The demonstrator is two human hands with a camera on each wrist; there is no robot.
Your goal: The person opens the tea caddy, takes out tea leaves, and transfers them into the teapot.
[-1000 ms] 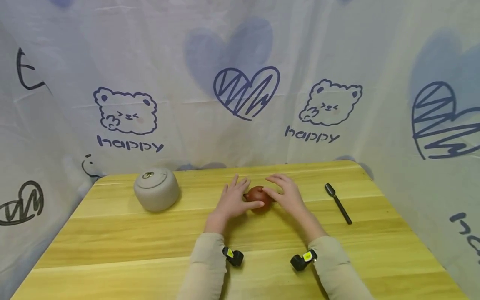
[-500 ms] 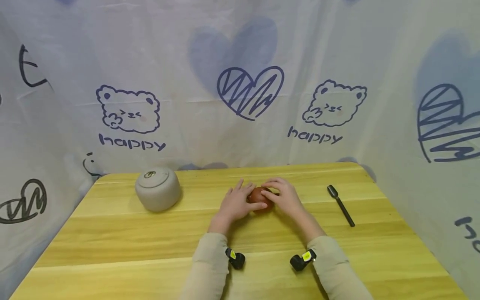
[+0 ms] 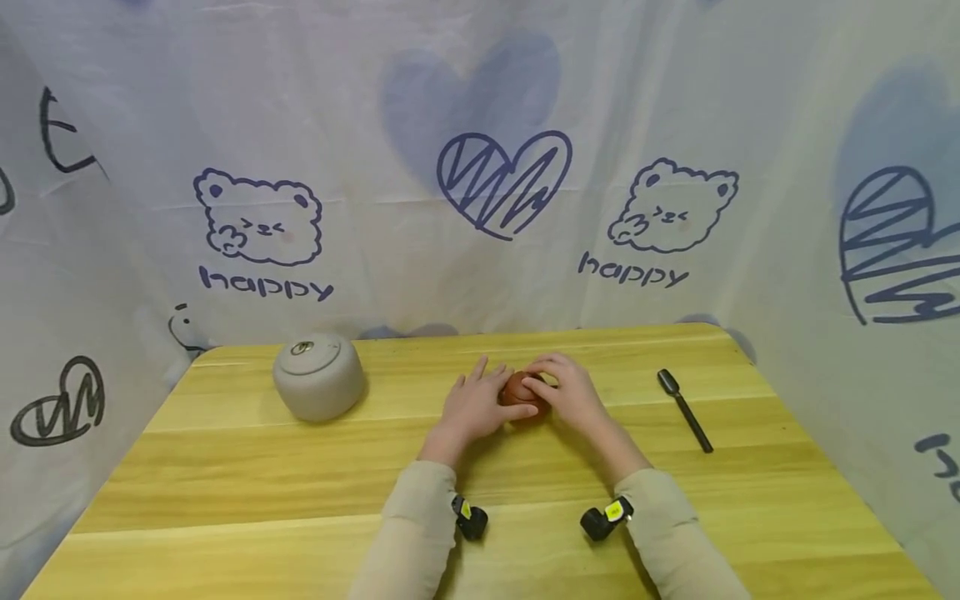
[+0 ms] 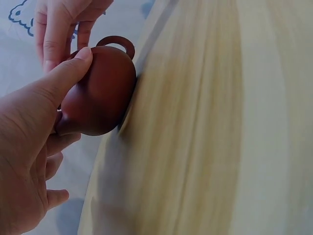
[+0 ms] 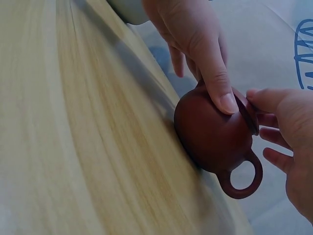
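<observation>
A small reddish-brown teapot point(image 3: 517, 391) stands on the wooden table between both hands. My left hand point(image 3: 474, 408) holds its body from the spout side. In the left wrist view, the thumb of the left hand point(image 4: 29, 132) lies over the teapot point(image 4: 105, 90), while the other fingers are at the far side. My right hand point(image 3: 576, 395) pinches the teapot lid point(image 5: 248, 116) at its top. Seen from the right wrist, that lid sits tilted, one edge raised off the opening, and the loop handle point(image 5: 257, 178) is free of both hands.
A grey lidded jar point(image 3: 318, 379) stands at the back left of the table point(image 3: 247, 475). On the right lies a black scoop point(image 3: 684, 408). A white printed curtain point(image 3: 360, 242) hangs behind the table and along its sides.
My right hand's fingers have come in onto the lid and drawn together, and the lid has tipped. The left hand has settled closer round the body. The head view has shifted slightly.
</observation>
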